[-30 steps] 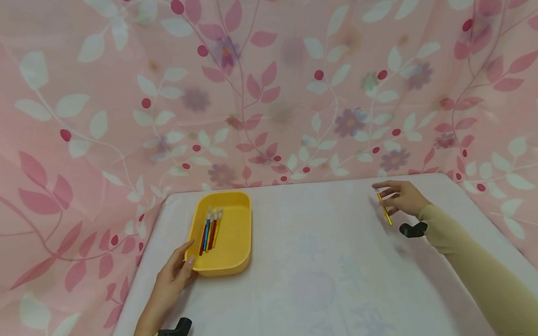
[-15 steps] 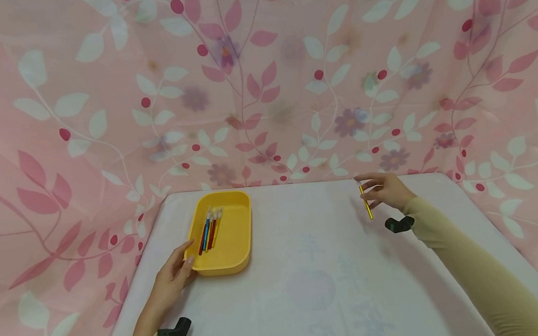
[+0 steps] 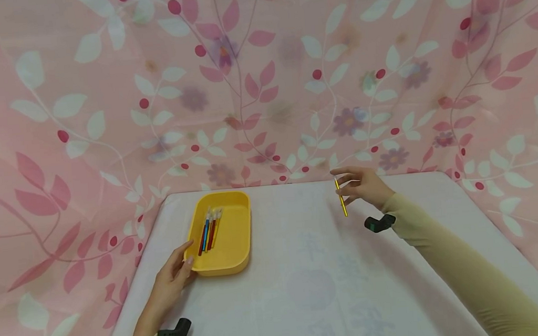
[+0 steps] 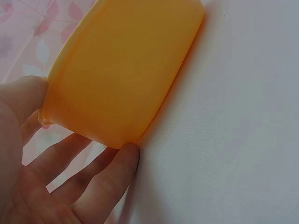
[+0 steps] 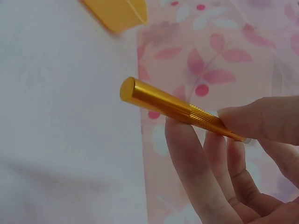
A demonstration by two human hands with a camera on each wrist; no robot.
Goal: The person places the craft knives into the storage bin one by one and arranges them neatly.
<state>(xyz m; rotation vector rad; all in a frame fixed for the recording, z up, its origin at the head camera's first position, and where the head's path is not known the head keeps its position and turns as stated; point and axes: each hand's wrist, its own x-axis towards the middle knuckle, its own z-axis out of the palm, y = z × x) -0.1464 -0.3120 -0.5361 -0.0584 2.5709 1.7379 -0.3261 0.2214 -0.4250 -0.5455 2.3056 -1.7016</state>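
My right hand (image 3: 364, 186) pinches a slim gold craft knife (image 5: 161, 101) above the far part of the table. Its metal handle has a knurled grip, and a clear tip shows near the fingers. In the head view the knife hangs steeply, handle end down. At the left, my left hand (image 3: 165, 288) holds the near-left corner of a yellow tray (image 3: 234, 236), thumb at the rim and fingertips against the outer wall and low edge. Inside the tray lie several similar capped knives (image 3: 211, 231) in red, blue and gold, side by side.
A white cloth (image 3: 284, 304) with faint printed marks covers the table. Pink floral curtain (image 3: 272, 83) rises behind the back edge and along both sides. Each wrist carries a small black camera mount (image 3: 380, 223).
My right hand has moved left and slightly farther back with the craft knife, toward the tray. The left hand and the tray have stayed in place.
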